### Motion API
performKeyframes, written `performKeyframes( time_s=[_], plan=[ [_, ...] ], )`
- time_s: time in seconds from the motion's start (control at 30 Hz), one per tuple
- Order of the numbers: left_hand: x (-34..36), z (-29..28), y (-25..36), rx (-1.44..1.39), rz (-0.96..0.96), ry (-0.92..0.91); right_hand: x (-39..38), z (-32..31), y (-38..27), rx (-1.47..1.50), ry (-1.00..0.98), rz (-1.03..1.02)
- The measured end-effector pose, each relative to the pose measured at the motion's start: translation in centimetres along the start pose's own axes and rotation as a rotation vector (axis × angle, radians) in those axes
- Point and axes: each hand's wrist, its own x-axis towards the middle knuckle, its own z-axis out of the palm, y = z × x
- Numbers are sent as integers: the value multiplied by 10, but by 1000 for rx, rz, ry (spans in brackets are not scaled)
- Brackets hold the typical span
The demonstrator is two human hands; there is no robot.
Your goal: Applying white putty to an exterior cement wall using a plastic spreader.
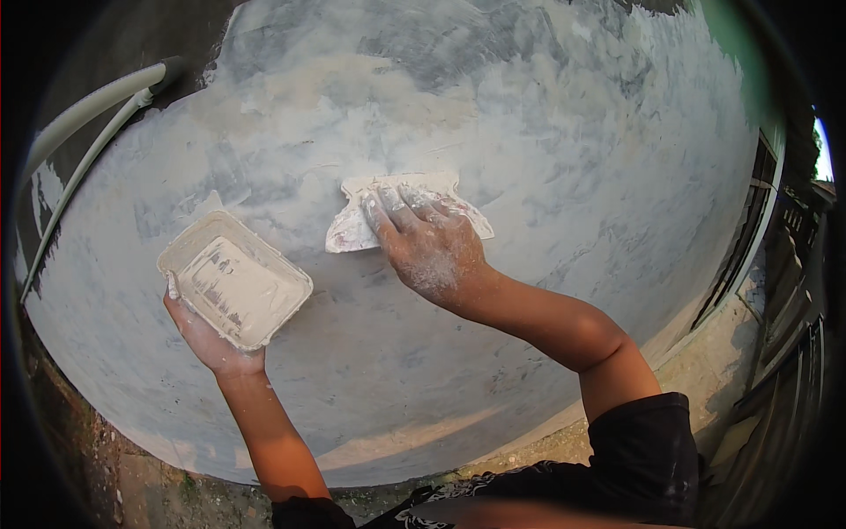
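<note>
My left hand grips a shallow rectangular plastic tub from below, its thumb over the near left rim. White putty coats the tub's inside and edges. Higher up and to the right, my right hand is closed on a wide, flat putty spreader. Its fingers lie over the spreader's face, dusted white, and the thumb is hidden. The spreader is against the wall, whose surface carries patchy white and grey smears of putty.
Two pale pipes curve along the left side by a dark bare stretch of wall. A window frame with bars stands at the right. Rough ground runs along the wall's foot. Slatted dark material lies at the far right.
</note>
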Motion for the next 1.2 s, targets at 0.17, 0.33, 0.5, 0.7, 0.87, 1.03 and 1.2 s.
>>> performKeyframes(
  time_s=[0.17, 0.33, 0.5, 0.7, 0.87, 1.03, 1.2],
  plan=[
    [-3, -1, 13, 3, 67, -17, 20, -46, 10, 175, -258, 192],
    [0, -22, 17, -44, 55, -4, 86, -48, 96, -66, 263, 506],
    [7, -28, 9, -50, 45, 16, 126, -26, 75, -207, 83, 555],
    [10, -39, 41, -60, 166, 77, 91, 9, -46, 87, -156, 0],
    [4, -40, 57, -37, 255, 165, 111, -29, -8, 158, -206, 129],
    [-4, -43, 52, -2, 250, 180, 153, -21, 45, -101, 95, 361],
    [-2, -62, 52, -14, 230, 199, 146, 19, -27, -64, 73, 126]
  ],
)
